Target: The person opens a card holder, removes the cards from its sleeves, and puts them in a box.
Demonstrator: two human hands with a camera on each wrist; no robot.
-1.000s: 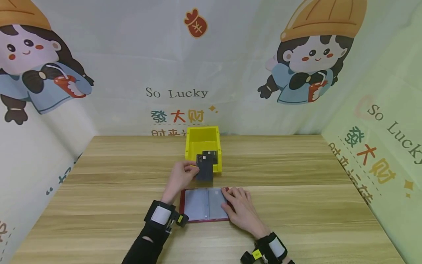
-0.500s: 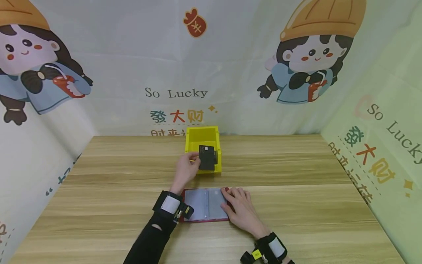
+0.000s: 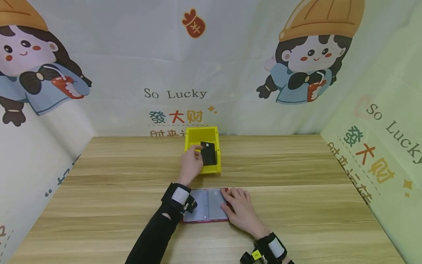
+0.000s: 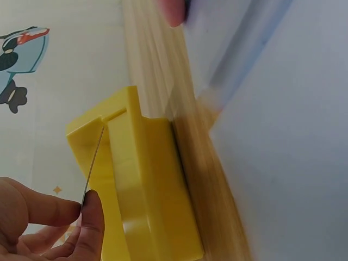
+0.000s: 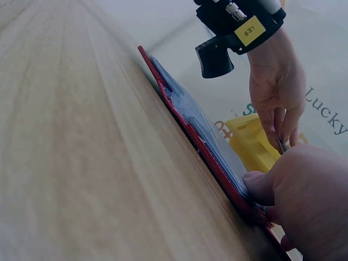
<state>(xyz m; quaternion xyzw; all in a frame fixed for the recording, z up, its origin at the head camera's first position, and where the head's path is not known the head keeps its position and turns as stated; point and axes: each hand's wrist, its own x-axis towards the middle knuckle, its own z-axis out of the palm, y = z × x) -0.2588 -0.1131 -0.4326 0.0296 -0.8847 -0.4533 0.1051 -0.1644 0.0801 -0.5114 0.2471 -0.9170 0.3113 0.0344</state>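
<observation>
My left hand [image 3: 192, 161] pinches a black VIP bank card [image 3: 209, 155] by its left edge, above the front part of a yellow box [image 3: 218, 169]. In the left wrist view the card [image 4: 93, 166] shows edge-on as a thin line between thumb and finger, its far end overlapping the box's inside. An open red card holder [image 3: 217, 211] with clear sleeves lies flat on the table nearer the body. My right hand [image 3: 242, 211] rests on its right side, the thumb [image 5: 258, 186] lying on the sleeves. Part of the holder's left side is hidden by the left wrist.
The box stands at the back of the wooden table [image 3: 280, 165], close to the printed cloth backdrop [image 3: 237, 117]. A second cloth wall [image 3: 389, 165] rises on the right. Wrist cameras are strapped to both arms.
My left hand has moved forward and slightly right with the bank card, from in front of the box to over it. The right hand and the card holder have stayed put.
</observation>
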